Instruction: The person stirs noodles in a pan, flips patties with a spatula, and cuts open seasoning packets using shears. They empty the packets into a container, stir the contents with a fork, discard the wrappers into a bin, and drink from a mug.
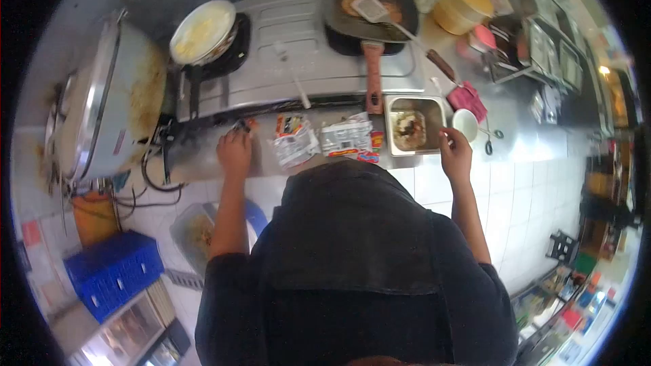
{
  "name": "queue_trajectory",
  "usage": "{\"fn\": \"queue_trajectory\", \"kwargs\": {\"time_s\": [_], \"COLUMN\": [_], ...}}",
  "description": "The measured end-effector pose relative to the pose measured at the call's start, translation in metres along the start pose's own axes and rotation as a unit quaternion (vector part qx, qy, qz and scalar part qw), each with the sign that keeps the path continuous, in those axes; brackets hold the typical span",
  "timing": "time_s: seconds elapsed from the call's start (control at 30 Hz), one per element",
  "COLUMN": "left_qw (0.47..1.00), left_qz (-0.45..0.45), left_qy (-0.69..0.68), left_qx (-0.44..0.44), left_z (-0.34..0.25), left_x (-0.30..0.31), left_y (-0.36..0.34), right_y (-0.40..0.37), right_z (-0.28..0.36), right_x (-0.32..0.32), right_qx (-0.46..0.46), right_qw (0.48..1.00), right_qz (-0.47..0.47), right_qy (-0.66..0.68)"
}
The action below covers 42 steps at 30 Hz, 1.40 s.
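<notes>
My left hand [234, 152] reaches palm down over the counter's left part, fingers apart, beside a small dark and orange-red item I cannot make out. My right hand [456, 152] is closed in a pinch at the right rim of a square metal container [388, 126]; a tiny pale spot shows at its fingertips. Inside the container lies a chopped, mixed food [409, 134] with a white dollop on it. Between my hands lie two silvery printed packets, a left one [296, 146] and a right one [342, 137], with small red and yellow sachets [374, 142] beside them.
Behind stands a stove [285, 20] with a square pan [332, 17] holding food and a spatula [371, 9], and a plate-covered pan [205, 32]. A white bowl [464, 124], pink cloth [468, 99] and yellow tub [464, 7] are on the right. A large steel appliance [129, 95] stands left.
</notes>
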State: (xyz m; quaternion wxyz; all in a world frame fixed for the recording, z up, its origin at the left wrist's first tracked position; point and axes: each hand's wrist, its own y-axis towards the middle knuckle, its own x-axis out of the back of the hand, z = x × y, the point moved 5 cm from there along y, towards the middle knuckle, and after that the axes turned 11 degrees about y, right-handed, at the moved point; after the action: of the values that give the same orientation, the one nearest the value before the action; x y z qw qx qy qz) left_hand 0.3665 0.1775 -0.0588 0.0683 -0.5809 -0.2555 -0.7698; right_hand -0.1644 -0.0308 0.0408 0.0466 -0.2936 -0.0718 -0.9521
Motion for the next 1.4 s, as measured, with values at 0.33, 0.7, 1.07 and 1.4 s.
{"fn": "queue_trajectory", "kwargs": {"time_s": [0.33,0.7,1.07,1.4], "left_qw": [0.967,0.532,0.743,0.704], "left_qz": [-0.026,0.375,0.340,0.313], "left_qy": [-0.252,-0.743,-0.575,-0.621], "left_qx": [0.035,0.154,-0.035,-0.143], "left_z": [-0.011,-0.161,-0.276,-0.336], "left_x": [0.105,0.166,0.223,0.248], "left_y": [-0.018,-0.017,0.043,0.060], "right_y": [0.060,0.070,0.044,-0.004], "right_z": [-0.110,-0.258,-0.069,0.087], "right_x": [0.112,0.162,0.093,0.056], "right_qx": [-0.045,-0.059,0.086,0.252], "right_qw": [0.969,0.979,0.985,0.901], "right_qz": [-0.112,-0.077,-0.039,0.250], "right_qy": [-0.214,-0.177,0.146,0.248]}}
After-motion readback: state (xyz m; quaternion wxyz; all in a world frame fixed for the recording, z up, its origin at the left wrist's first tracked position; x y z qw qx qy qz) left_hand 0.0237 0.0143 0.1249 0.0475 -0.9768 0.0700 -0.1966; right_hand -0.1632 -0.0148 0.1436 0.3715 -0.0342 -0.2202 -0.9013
